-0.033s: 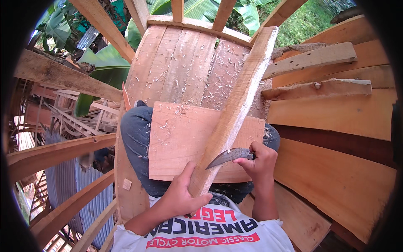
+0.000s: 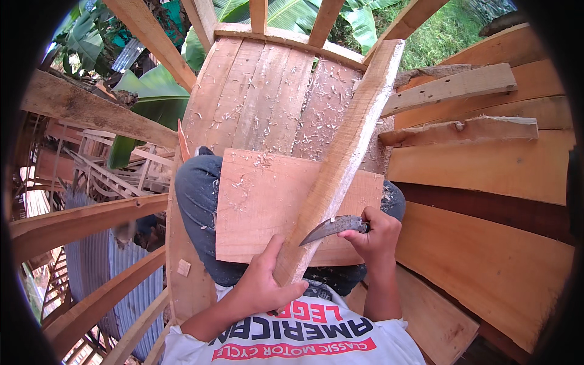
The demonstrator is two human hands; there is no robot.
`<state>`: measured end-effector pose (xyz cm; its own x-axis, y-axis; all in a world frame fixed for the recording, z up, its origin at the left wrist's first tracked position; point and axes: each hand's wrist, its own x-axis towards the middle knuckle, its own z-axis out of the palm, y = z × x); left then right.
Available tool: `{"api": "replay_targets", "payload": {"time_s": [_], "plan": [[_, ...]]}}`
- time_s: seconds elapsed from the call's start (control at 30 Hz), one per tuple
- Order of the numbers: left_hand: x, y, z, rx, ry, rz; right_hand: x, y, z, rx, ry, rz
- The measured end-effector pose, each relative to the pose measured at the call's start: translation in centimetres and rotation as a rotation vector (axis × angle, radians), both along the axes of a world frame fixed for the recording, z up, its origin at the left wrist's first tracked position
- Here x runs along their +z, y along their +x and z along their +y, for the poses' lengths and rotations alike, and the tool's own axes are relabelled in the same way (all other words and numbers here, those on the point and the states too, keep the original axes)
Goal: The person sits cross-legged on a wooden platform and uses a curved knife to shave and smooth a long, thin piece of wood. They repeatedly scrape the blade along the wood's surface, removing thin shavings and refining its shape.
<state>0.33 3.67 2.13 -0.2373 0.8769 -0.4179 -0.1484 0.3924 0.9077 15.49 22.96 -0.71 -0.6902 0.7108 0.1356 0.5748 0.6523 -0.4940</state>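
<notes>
Curved steel knife [image 2: 331,227] against rough, pale wooden batten [image 2: 344,158]

We find open room on the flat reddish board [image 2: 255,201] toward ten o'clock. The long pale wooden stick [image 2: 340,158] bars passage toward one o'clock. Stacked orange planks [image 2: 486,170] wall off three o'clock; slanted timber rails [image 2: 85,219] crowd nine o'clock.

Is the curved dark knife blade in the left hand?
No, the right hand grips the curved dark knife; the left hand holds the long wooden slat.
</notes>
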Motion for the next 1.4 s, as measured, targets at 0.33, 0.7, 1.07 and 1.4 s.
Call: {"api": "replay_targets", "payload": {"time_s": [0.33,0.7,1.07,1.4], "plan": [[0.8,-0.2,0.1,0.026,0.013,0.004,-0.8,-0.3,0.8,-0.046,0.038,0.042],[-2.2,-0.3,-1.7,0.065,0.057,-0.197,1.2,2.8,2.3,-0.283,-0.245,0.164],[0.8,1.1,-1.9,-0.199,-0.02,-0.075,-2.3,3.8,7.8,-0.589,-0.187,0.158],[-1.0,0.1,-0.7,0.021,0.022,-0.313,0.4,1.7,-2.2,-0.016,-0.293,0.037]]}}
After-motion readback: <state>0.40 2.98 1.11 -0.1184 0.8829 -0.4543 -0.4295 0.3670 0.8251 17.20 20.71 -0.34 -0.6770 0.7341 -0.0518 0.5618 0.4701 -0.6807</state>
